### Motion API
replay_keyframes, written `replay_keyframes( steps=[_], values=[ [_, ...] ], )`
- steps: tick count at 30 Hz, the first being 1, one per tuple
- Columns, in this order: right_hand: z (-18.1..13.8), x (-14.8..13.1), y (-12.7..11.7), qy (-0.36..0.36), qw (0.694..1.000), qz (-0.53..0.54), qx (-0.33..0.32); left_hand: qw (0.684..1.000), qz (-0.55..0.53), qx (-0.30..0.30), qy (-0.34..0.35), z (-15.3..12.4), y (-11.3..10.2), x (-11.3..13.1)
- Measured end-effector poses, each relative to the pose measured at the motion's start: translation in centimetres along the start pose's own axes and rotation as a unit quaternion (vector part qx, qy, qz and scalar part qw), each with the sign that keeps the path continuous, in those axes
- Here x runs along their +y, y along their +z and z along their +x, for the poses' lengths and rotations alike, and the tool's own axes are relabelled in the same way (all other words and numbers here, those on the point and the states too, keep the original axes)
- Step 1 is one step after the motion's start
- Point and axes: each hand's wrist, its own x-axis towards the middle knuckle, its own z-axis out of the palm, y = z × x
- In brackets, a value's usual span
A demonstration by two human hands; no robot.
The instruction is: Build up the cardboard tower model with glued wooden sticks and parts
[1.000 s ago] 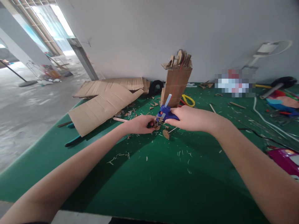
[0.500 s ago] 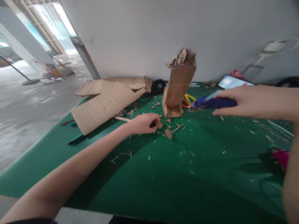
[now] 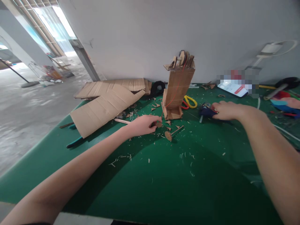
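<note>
My left hand (image 3: 146, 124) is closed in a pinch on a small round cardboard disc (image 3: 159, 124), its edge showing beyond the fingertips. Just right of it lies another cardboard disc (image 3: 168, 135) with a thin stick (image 3: 177, 130) through it. Behind the two discs stands a tall cardboard tower (image 3: 179, 87), with cardboard wheels (image 3: 183, 58) on top and a red thread running down its front. My right hand (image 3: 226, 110) is low over the table at the right, its fingers closed around a dark blue glue gun (image 3: 207, 111), blurred and partly covered.
Flat cardboard pieces (image 3: 103, 109) lie at the left, over teal-handled tools (image 3: 75, 142). Yellow and red scissors (image 3: 191, 102) lie beside the tower. A black roll (image 3: 157, 88) sits behind. A phone (image 3: 233, 87) rests by the wall. Cardboard scraps and shavings litter the green table (image 3: 164, 181).
My right hand has lowered the glue gun to the table and turned it, its arm swinging down. My left hand stays almost in place with the disc.
</note>
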Motion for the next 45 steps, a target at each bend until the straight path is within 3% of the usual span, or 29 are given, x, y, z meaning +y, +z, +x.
replay_keyframes(
  steps=[3, 6, 10, 14, 17, 25, 35, 45],
  values=[
    [0.0, -2.3, -2.7, 0.043, 0.988, -0.053, -0.136, 1.0, -0.013, 0.004, -0.007, 0.0, 0.0, 0.0],
    [-1.6, -6.6, -4.8, -0.063, 0.978, 0.022, -0.199, 0.999, -0.033, 0.005, -0.005, 0.0, 0.1, -0.3],
    [-5.9, -13.7, -4.3, -0.236, 0.954, 0.071, -0.168, 0.997, -0.07, 0.017, -0.008, 0.1, 0.3, -0.9],
    [-8.8, -17.3, -2.0, -0.285, 0.957, -0.035, -0.037, 0.995, -0.094, 0.023, -0.013, 0.1, 0.3, -1.0],
    [-9.1, -17.5, -1.0, -0.271, 0.962, -0.044, -0.004, 0.993, -0.116, 0.012, -0.01, 0.1, 0.3, -1.0],
    [-8.9, -17.5, 0.0, -0.22, 0.975, 0.037, -0.011, 0.992, -0.124, 0.014, 0.004, -0.1, 0.2, -0.7],
    [-9.4, -17.8, -0.1, -0.2, 0.979, 0.04, -0.009, 0.995, -0.083, 0.031, 0.038, 0.0, -0.1, 0.3],
    [-9.3, -18.0, -0.1, -0.188, 0.982, 0.024, -0.016, 0.989, -0.137, 0.015, 0.048, 0.0, -0.3, 0.9]
  ],
)
